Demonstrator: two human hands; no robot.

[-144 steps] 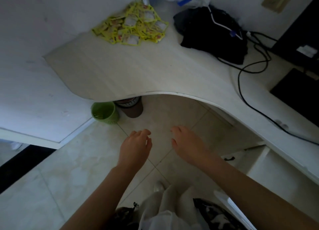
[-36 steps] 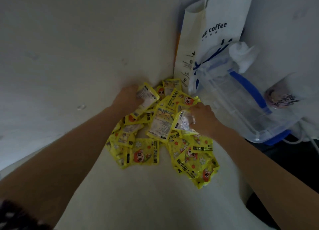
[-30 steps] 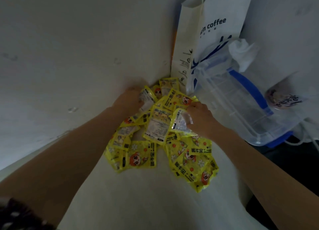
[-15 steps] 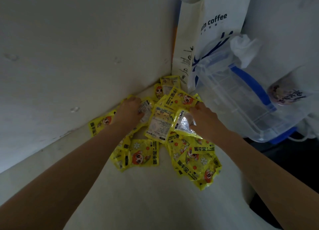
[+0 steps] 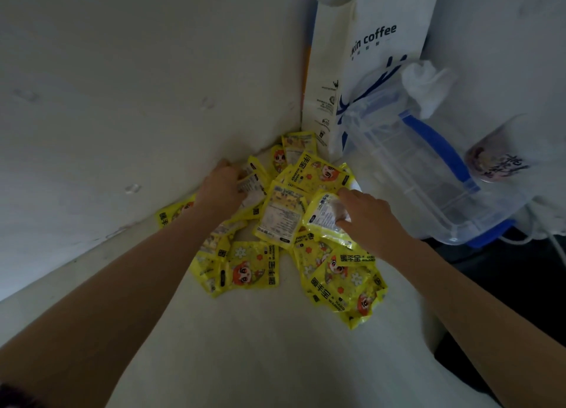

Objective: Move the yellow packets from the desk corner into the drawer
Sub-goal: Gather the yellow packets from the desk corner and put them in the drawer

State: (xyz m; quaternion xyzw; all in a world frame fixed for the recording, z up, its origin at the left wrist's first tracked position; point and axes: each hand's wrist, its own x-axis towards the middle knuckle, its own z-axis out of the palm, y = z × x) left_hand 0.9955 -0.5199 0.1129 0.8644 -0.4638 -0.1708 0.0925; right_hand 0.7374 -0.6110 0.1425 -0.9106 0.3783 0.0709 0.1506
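Heaped in the desk corner where the two walls meet, the yellow packets (image 5: pixel 284 224) are seen overlapping one another on the pale desk (image 5: pixel 245 346). A packet (image 5: pixel 324 220) at the right of the heap is pinched between the thumb and fingers of the right hand (image 5: pixel 370 214). The left hand (image 5: pixel 222 190) is laid on the heap's left side, against the wall; its fingers are hidden among the packets, so their state cannot be told. Just behind the heap a white paper bag (image 5: pixel 367 55) is stood upright, and a clear plastic box (image 5: pixel 422 178) with blue trim is leaned just right of the heap.
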